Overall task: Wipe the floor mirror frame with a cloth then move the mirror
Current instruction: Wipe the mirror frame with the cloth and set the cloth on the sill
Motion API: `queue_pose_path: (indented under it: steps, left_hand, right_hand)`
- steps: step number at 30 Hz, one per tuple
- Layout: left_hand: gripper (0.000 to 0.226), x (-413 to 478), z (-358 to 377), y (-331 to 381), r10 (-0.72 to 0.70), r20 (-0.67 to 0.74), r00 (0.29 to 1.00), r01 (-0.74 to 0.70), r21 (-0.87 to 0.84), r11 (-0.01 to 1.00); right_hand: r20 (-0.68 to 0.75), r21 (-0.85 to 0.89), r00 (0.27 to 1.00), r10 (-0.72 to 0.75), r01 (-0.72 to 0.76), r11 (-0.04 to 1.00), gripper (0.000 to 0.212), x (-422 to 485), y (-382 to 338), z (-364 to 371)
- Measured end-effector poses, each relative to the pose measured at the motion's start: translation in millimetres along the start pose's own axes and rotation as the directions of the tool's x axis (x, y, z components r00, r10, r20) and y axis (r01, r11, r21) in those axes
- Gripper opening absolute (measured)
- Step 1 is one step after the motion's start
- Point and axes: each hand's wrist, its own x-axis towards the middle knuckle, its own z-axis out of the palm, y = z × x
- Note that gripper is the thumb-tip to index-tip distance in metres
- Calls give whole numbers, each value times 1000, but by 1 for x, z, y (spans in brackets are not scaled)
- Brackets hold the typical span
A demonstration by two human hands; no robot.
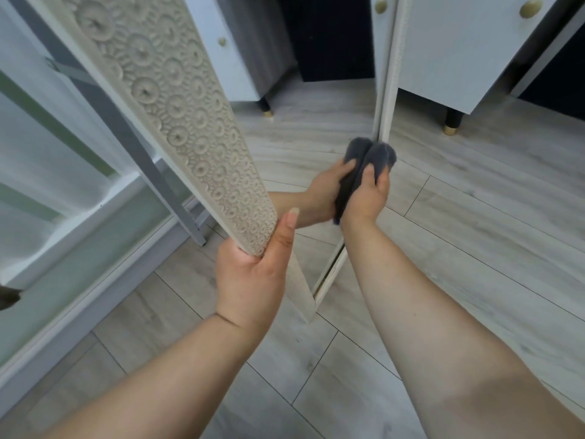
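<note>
The floor mirror stands in front of me, its cream frame embossed with round floral patterns and running diagonally from top left. My left hand grips the near end of that wide frame side. My right hand presses a dark grey cloth against the thin right frame edge. The glass reflects the hand, the cloth, the floor and a cabinet.
A white cabinet with gold knobs and black gold-tipped legs stands at the back right. Frosted glass panels with a grey metal post fill the left. Pale wood-look flooring spreads to the right and below.
</note>
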Motion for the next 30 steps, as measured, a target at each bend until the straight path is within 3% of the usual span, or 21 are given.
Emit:
queue_pose_path:
  steps: [3, 8, 12, 14, 19, 21, 22, 24, 27, 28, 30]
  left_hand:
    - [36, 0, 2, 3, 3, -17, 1000, -2, 53, 999]
    - [36, 1, 1, -4, 33, -10, 999, -33, 65, 997]
    - [51, 2, -3, -14, 17, 63, 998, -25, 116, 993]
    - [47, 2, -2, -10, -8, 27, 1000, 5, 120, 993]
    - [57, -2, 0, -1, -21, -20, 1000, 23, 138, 990]
    - [45, -3, 2, 4, -4, 9, 1000, 3, 116, 993]
    - [33, -5, 4, 10, 7, 31, 1000, -11, 112, 994]
    - [31, -7, 5, 17, 48, 49, 998, -53, 107, 993]
    - [31, -7, 7, 23, 39, 59, 997, -40, 14, 999]
    - [32, -8, 7, 25, 31, 65, 997, -31, -2, 1000]
    - [31, -6, 5, 27, 43, 83, 996, -46, 41, 998]
  right_hand:
    - [98, -48, 994, -38, 43, 998, 46, 14, 14, -8]
    - [84, -164, 918, 388, -371, 914, 45, 1, 37, -34]
    - [72, -94, 859, 507, -500, 861, 43, -28, 30, -37]
    - [44, -39, 824, 565, -564, 825, 44, -47, 31, -34]
    - [75, 105, 831, 551, -557, 824, 40, -60, 18, -26]
    - [134, 106, 853, 504, -518, 849, 34, -67, 5, -22]
    - [167, 124, 890, 424, -445, 887, 30, -69, -3, -20]
    - [218, 179, 963, 155, -196, 964, 31, -72, -13, -17]
    - [279, 95, 959, -48, 22, 995, 44, -74, -10, -22]
    - [265, 80, 964, -23, 2, 997, 44, -74, -3, -25]
    - [185, 8, 960, 209, -214, 977, 38, -72, 8, -27]
